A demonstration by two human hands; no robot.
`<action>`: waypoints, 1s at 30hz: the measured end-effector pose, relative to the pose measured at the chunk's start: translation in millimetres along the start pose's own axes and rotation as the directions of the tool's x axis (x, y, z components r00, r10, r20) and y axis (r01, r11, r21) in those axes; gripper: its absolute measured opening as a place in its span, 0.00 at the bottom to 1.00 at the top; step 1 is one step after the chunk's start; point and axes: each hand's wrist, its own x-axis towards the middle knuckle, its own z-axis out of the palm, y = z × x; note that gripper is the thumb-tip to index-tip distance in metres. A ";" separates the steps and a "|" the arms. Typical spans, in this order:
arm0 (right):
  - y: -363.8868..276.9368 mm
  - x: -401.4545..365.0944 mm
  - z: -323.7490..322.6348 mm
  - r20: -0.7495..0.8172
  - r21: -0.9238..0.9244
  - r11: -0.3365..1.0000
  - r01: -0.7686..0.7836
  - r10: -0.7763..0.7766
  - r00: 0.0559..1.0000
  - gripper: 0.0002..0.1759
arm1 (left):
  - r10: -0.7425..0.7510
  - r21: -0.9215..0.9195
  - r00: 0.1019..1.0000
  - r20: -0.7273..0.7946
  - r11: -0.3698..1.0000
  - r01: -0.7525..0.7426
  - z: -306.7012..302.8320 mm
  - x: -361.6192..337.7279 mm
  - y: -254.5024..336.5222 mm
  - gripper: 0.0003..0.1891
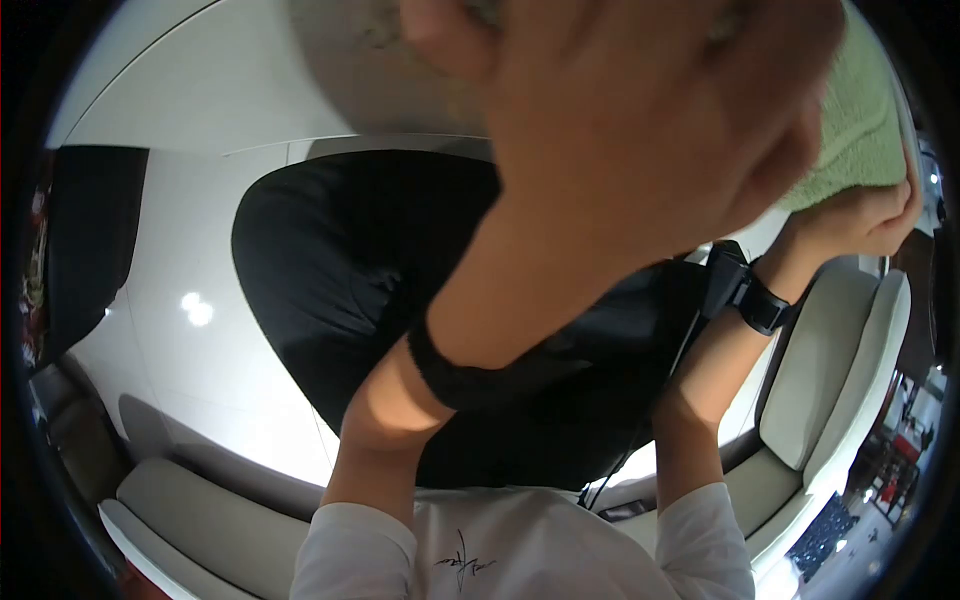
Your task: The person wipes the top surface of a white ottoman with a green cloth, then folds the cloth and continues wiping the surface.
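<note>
- Gripping green towel [862, 120] at its lower edge: right hand [865, 222], fingers curled in, cloth seemingly pinched; fingertips partly hidden.
- Towel sits upper right, just beyond that hand; the edge hold likely leaves most of the cloth free and stops it slipping.
- Left hand [660, 110] crosses in front, back of hand up, large and blurred. Fingers look bent, ends cut off at the top; cannot tell how far apart or if anything is held.
- Left arm reaches across the body, probably to bring both hands to the same side.
- White table [210, 80] at upper left, grey blurry patch [375, 75] beside left hand, unclear what.
- Person seems seated: black trousers [330, 260] bent at the knee, pale chair [850, 370] at right.
- Black watch [766, 306] on right wrist, dark band [430, 365] on left.
</note>
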 end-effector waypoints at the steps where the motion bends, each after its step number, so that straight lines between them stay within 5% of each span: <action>1: -3.0 -1.3 0.5 -0.009 0.004 1.000 -0.025 0.025 1.000 0.19 | 0.021 -0.006 1.000 -0.002 1.000 -0.021 -1.1 -0.1 1.7 0.17; 9: -62.2 -22.4 46.6 0.074 -0.133 0.918 0.374 -0.367 0.927 0.19 | -0.084 0.143 0.995 0.047 0.987 0.076 1.4 -9.1 -115.1 0.17; 12: -57.4 -11.9 38.0 0.142 -0.156 0.864 0.479 -0.460 0.876 0.21 | -0.163 0.157 0.986 0.043 0.975 0.155 1.2 -9.6 -112.5 0.18; 19: 1.8 2.2 0.0 -0.015 -0.019 1.000 -0.002 0.002 1.000 0.21 | -0.009 0.049 1.000 0.011 0.999 0.009 -1.2 -1.6 -5.5 0.18; 23: -3.0 -1.1 3.7 -0.010 0.004 0.997 0.079 -0.079 0.997 0.18 | 0.055 0.048 0.998 0.012 0.997 -0.055 -4.8 -1.4 -10.8 0.18; 30: -51.9 -14.9 33.1 0.113 -0.105 0.904 0.414 -0.403 0.908 0.20 | -0.034 0.225 0.996 0.077 0.974 0.016 2.2 -6.2 -113.3 0.18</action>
